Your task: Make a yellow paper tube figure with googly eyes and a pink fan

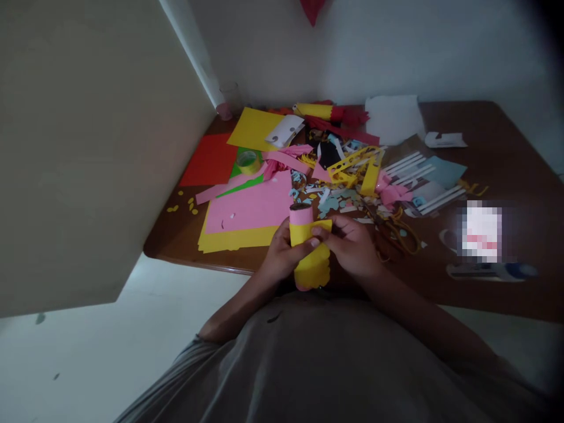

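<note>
Both my hands hold a pink paper tube (301,215) wrapped in a yellow paper piece with a scalloped lower edge (312,267), just over the table's near edge. My left hand (282,252) is closed round the tube from the left. My right hand (352,244) pinches the yellow wrap against the tube with thumb and fingers. The tube stands roughly upright, its dark open end at the top.
The brown table (506,153) carries pink (251,208), yellow (253,128) and red (210,158) sheets, a green tape roll (247,160), scissors (399,232), paper scraps, white strips (414,167), another yellow-red tube (321,110) and a glue stick (493,270). A beige panel (88,147) stands at the left.
</note>
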The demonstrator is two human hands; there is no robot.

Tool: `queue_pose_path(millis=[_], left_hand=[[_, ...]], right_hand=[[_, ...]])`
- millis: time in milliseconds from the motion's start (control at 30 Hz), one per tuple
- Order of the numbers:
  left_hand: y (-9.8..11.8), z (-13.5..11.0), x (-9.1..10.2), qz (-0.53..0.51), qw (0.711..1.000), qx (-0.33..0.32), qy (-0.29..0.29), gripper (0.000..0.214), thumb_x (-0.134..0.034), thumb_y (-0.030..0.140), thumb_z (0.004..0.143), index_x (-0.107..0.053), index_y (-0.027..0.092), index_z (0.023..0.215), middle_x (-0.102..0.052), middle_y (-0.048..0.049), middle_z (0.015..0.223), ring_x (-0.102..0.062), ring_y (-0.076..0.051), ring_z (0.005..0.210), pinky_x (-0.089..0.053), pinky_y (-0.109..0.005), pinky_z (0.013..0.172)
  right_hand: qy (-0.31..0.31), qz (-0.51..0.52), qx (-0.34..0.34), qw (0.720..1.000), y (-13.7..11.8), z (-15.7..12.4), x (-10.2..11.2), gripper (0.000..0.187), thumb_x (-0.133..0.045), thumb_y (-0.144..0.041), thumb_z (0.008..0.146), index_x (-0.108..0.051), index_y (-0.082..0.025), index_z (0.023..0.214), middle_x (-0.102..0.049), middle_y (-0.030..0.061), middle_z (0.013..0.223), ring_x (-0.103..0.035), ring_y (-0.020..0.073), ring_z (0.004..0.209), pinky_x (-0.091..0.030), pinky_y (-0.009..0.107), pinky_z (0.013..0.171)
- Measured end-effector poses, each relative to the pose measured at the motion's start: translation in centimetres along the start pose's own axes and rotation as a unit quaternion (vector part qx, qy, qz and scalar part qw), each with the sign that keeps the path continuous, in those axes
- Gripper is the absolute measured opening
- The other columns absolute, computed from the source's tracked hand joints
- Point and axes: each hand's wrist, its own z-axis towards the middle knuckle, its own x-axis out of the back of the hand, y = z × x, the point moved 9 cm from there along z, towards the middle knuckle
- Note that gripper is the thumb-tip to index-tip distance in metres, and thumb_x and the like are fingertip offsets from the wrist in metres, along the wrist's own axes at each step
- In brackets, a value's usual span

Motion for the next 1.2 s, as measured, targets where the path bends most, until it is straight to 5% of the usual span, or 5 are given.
queue_pose_path(millis=[167,467,833,1033,1200], left_hand=[[-1.0,0.6,-0.2,-0.067,0.996,0.067,0.004,0.065,-0.107,0.046,0.075,-0.075,0.018,0.124,-0.084,-0.0059,0.102,-0.077,-0.021,0.082,-0.06,-0.032,0.077],[-0.6,2.1,1.8,-0.089,0.991,0.053,0.079,0.063,-0.107,0.049,0.074,-0.073,0.019,0.118,-0.082,-0.0043,0.091,-0.076,-0.021,0.074,-0.059,-0.032,0.069],[-0.5,2.1,1.7,-0.09,0.992,0.059,0.071,0.061,-0.106,0.032,0.065,-0.071,0.02,0.114,-0.077,-0.0015,0.089,-0.072,-0.019,0.073,-0.058,-0.032,0.068],[-0.6,1.9,1.9,-0.075,0.992,0.047,0.094,0.058,-0.103,0.036,0.067,-0.069,0.021,0.112,-0.076,-0.0009,0.088,-0.071,-0.02,0.073,-0.058,-0.035,0.07],[-0.6,1.9,1.7,-0.017,0.995,0.017,0.093,0.062,-0.102,0.04,0.072,-0.067,0.022,0.12,-0.076,-0.0025,0.096,-0.072,-0.021,0.076,-0.06,-0.038,0.075]], right_hand=[[-0.004,0.002,-0.011,1.0,1.1,0.8,0.1,0.058,-0.093,-0.078,0.079,-0.068,-0.025,0.083,-0.065,-0.0007,0.076,-0.056,0.0173,0.07,-0.048,0.031,0.065],[-0.194,0.011,-0.152,0.969,4.5,-0.8,-2.6,0.052,-0.103,-0.066,0.071,-0.08,-0.021,0.084,-0.076,0.0009,0.077,-0.063,0.0165,0.065,-0.051,0.031,0.063],[-0.209,0.013,-0.13,0.969,4.3,-0.9,-2.8,0.041,-0.096,-0.057,0.081,-0.076,-0.022,0.09,-0.076,0.0,0.081,-0.067,0.0178,0.071,-0.055,0.032,0.069],[-0.096,-0.083,0.016,0.992,2.9,1.0,-1.0,0.053,-0.073,-0.074,0.099,-0.067,-0.025,0.08,-0.064,-0.0007,0.076,-0.06,0.0193,0.076,-0.051,0.035,0.076],[0.067,-0.065,0.158,0.983,-0.1,0.8,0.9,0.037,-0.077,-0.063,0.103,-0.071,-0.028,0.112,-0.075,0.0044,0.104,-0.07,0.0222,0.091,-0.06,0.037,0.082]])
